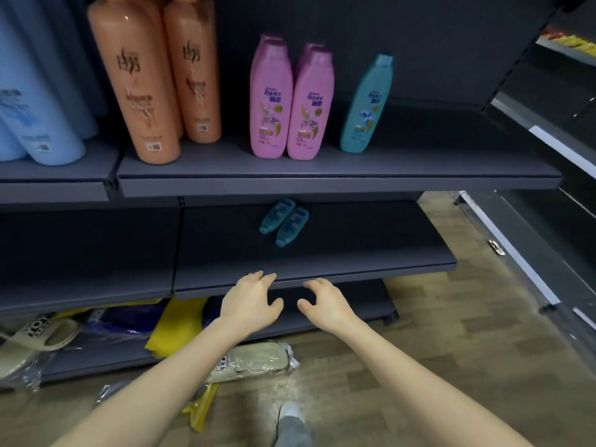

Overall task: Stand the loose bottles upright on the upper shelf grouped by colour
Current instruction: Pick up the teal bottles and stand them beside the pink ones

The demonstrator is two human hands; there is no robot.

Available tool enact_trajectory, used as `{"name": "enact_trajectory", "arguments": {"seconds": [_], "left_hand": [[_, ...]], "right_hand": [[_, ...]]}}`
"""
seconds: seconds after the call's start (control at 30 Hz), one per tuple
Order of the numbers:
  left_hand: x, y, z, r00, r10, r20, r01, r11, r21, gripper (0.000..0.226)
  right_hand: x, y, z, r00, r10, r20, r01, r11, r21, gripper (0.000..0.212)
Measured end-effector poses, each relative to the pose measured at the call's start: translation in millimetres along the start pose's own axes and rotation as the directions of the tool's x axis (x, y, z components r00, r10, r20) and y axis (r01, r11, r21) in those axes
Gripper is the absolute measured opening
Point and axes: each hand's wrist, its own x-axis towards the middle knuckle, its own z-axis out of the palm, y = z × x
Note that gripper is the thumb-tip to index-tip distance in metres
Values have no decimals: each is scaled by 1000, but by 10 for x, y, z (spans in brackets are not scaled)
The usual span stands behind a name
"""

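While both hands reach toward the front edge of the lower shelf (354,262), the two loose teal bottles (276,215) lie on their sides farther back on that shelf, close side by side, caps pointing toward the front. The left hand (250,301) is palm down with its fingers slightly spread and loosely bent, fingertips at the shelf's front lip, holding nothing. The right hand (325,304) is just beside it, thumb held apart and fingers loosely curled, also holding nothing. Whether either hand actually touches the shelf edge cannot be told. Both hands are well apart from the lying bottles.

On the upper shelf (322,175) one upright teal bottle (366,108) stands alone toward the right. To its left stand the pink bottles (270,104), two in front and two behind, pressed close together. Further left are two tall orange bottles (138,85), and at the far left a cluster of pale blue bottles (35,117).

Below, on the bottom shelf, lie a beige slipper (48,337) and a yellow bag (180,321). A wrapped slipper (254,359) lies at that shelf's front edge, over the wood-patterned floor (419,350), and the person's shoe (290,411) shows lower down.
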Motion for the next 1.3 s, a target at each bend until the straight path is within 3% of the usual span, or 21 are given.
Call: {"name": "enact_trajectory", "arguments": {"seconds": [0.73,1.03,1.3], "left_hand": [[1196,-215,649,990,-136,41,141,974,-175,56],[1798,-225,1128,991,-119,-55,103,968,-228,51],[2425,-241,1282,956,-244,-163,156,894,-419,47]], "right_hand": [[1323,383,306,995,56,87,-67,990,125,55],[1957,683,531,998,26,60,-39,972,232,53],[2555,742,612,999,27,-17,-20,949,314,48]]}}
